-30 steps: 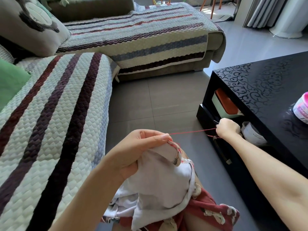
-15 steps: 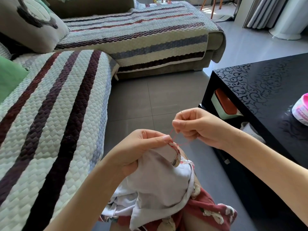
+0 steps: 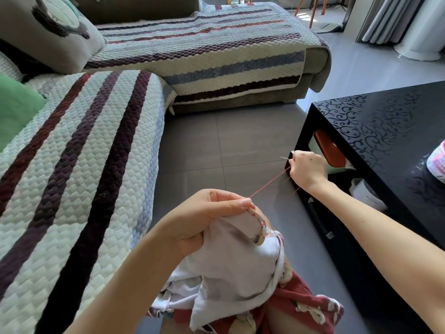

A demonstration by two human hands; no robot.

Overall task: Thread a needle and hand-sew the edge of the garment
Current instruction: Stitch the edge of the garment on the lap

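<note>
Needle in right hand points left, thread slanting to garment.

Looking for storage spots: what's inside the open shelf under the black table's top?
Under the black table top, an orange-lidded container and a white roll-like item show. The right hand and tabletop hide the rest.

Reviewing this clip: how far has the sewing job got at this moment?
Threading looks done: red thread runs taut from the garment edge to the right hand, which holds the needle. In hand: pulling a stitch tight while the left hand pinches the edge. Left: further stitches and finishing off; how much edge remains unsewn cannot be told.
</note>
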